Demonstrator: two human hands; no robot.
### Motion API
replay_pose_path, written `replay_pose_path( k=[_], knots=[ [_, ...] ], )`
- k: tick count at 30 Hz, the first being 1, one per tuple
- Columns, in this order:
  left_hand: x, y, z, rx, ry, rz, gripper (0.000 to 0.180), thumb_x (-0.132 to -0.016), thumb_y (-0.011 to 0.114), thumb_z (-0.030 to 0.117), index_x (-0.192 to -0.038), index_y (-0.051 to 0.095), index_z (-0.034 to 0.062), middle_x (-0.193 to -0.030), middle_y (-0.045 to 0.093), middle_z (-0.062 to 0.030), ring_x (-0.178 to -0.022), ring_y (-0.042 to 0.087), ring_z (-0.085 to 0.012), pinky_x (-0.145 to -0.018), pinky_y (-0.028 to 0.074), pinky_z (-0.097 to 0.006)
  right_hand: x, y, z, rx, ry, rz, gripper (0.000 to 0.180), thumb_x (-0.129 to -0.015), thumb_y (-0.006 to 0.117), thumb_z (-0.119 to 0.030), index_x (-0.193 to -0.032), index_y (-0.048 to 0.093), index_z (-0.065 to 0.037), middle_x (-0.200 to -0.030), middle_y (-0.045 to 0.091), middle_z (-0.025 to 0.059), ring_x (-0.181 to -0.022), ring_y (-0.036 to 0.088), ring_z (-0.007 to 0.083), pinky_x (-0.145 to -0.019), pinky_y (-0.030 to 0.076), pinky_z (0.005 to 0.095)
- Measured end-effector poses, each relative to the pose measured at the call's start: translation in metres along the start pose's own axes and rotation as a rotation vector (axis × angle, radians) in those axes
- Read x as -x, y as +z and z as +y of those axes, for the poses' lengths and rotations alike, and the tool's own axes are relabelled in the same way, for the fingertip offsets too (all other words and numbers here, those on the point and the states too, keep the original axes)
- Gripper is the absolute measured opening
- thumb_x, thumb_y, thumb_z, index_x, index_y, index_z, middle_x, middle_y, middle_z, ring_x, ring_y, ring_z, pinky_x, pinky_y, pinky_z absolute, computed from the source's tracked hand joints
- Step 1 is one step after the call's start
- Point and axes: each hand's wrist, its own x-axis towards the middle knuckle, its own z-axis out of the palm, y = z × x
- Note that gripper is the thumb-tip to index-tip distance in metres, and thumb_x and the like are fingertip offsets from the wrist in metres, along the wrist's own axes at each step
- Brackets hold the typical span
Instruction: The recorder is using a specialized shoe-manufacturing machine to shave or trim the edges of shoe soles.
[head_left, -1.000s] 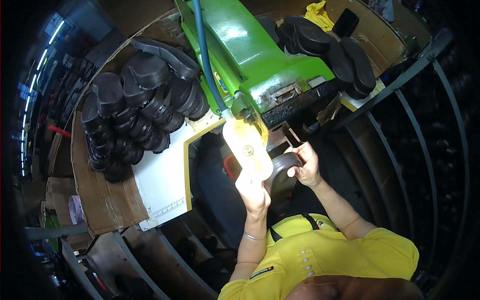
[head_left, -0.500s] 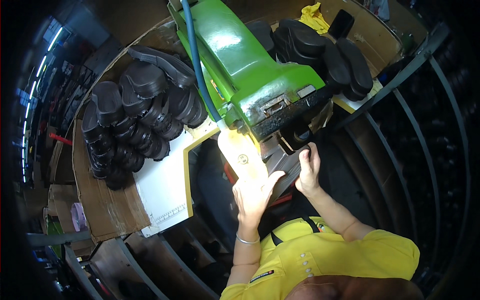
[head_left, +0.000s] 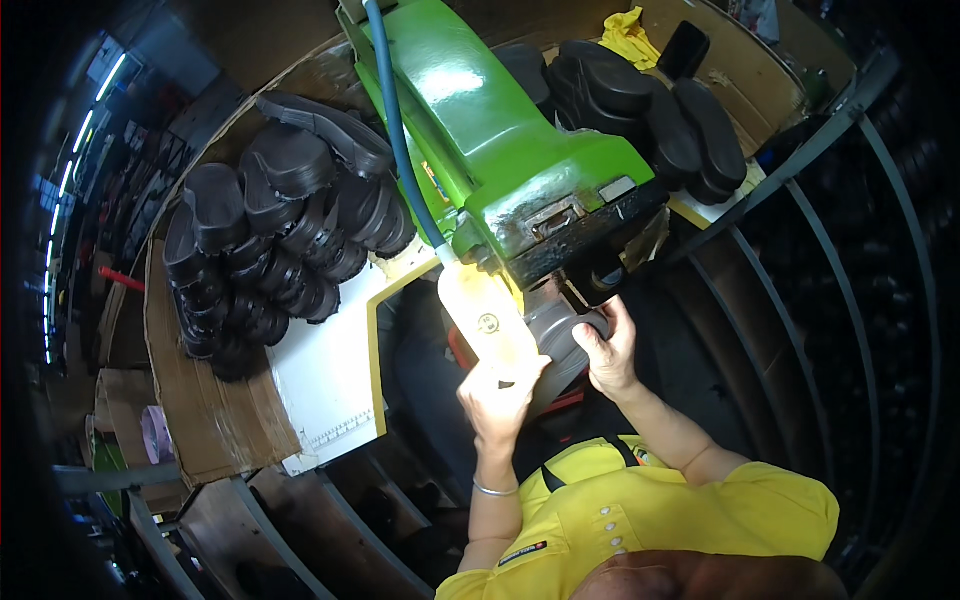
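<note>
Between my hands is a dark shoe sole (head_left: 560,338), tilted beneath the front of a green machine head (head_left: 540,190). My right hand (head_left: 613,352) is closed on the sole's right side, its thumb on the near surface and fingers wrapped behind. At the sole's lower left, my left hand (head_left: 497,408) is closed on its edge with the thumb pointing right; its fingertips are partly lost behind a bright lamp (head_left: 490,318). The sole's upper end meets the dark parts under the machine, and the exact contact is hidden.
Piled dark soles (head_left: 290,160) with ragged edges stand on the left of the white worktop (head_left: 325,385), walled by cardboard (head_left: 225,420). Smoother soles (head_left: 610,80), a phone-like dark object (head_left: 684,50) and a yellow cloth (head_left: 628,38) lie at the far right. A blue hose (head_left: 393,120) runs to the lamp.
The sole has turned, showing a more rounded end to the right. My right hand has shifted slightly down and left; my left hand has moved a little left with its thumb lower.
</note>
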Motion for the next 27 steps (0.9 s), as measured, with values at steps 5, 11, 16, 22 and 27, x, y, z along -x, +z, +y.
replay_pose_path(
  k=[5, 11, 16, 22, 27],
  knots=[
    [0.033, 0.018, -0.019, 0.061, -0.125, 0.111, 0.022, -0.074, 0.081, 0.008, -0.081, 0.063, -0.0011, -0.063, 0.059, -0.0067, -0.054, 0.051, -0.0126, -0.054, 0.043, -0.026, -0.008, -0.01, 0.006, 0.09, 0.009, -0.177, 0.046, -0.079, 0.081, -0.024, -0.106, 0.053, 0.0, -0.093, 0.059, 0.0015, -0.084, 0.055, 0.0074, -0.076, 0.046, 0.0229],
    [0.024, -0.006, -0.018, -0.258, 0.248, 0.204, 0.042, -0.059, 0.09, 0.024, -0.083, 0.066, 0.0002, -0.07, 0.064, -0.0093, -0.056, 0.057, -0.0218, -0.056, 0.047, -0.03, -0.009, -0.011, 0.01, 0.068, 0.062, -0.351, 0.048, -0.079, 0.081, -0.023, -0.111, 0.055, 0.0, -0.097, 0.061, 0.0032, -0.089, 0.055, 0.0088, -0.081, 0.046, 0.0245],
    [0.007, -0.022, -0.011, -0.423, 0.411, 0.103, 0.052, -0.051, 0.092, 0.035, -0.084, 0.069, 0.0024, -0.077, 0.068, -0.0088, -0.059, 0.061, -0.0263, -0.06, 0.051, -0.035, -0.012, -0.03, 0.011, 0.018, 0.122, -0.439, 0.044, -0.082, 0.076, -0.013, -0.117, 0.053, 0.001, -0.105, 0.06, 0.0044, -0.095, 0.055, 0.0098, -0.085, 0.045, 0.0255],
    [-0.027, -0.015, -0.004, -0.459, 0.479, -0.012, 0.047, -0.058, 0.089, 0.04, -0.085, 0.07, 0.006, -0.071, 0.066, -0.0074, -0.055, 0.059, -0.0243, -0.053, 0.05, -0.033, -0.011, -0.04, 0.007, 0.053, 0.063, -0.253, 0.042, -0.086, 0.074, -0.014, -0.117, 0.052, 0.003, -0.104, 0.06, 0.0049, -0.094, 0.056, 0.0092, -0.086, 0.045, 0.0246],
    [-0.055, -0.011, 0.014, -0.4, 0.531, -0.032, 0.043, -0.061, 0.088, 0.038, -0.085, 0.07, 0.0082, -0.066, 0.063, -0.0036, -0.052, 0.058, -0.0204, -0.05, 0.049, -0.03, -0.016, -0.044, -0.001, 0.045, 0.038, -0.165, 0.039, -0.088, 0.072, -0.017, -0.114, 0.052, 0.004, -0.102, 0.061, 0.0049, -0.091, 0.056, 0.0079, -0.084, 0.045, 0.022]
  ],
)
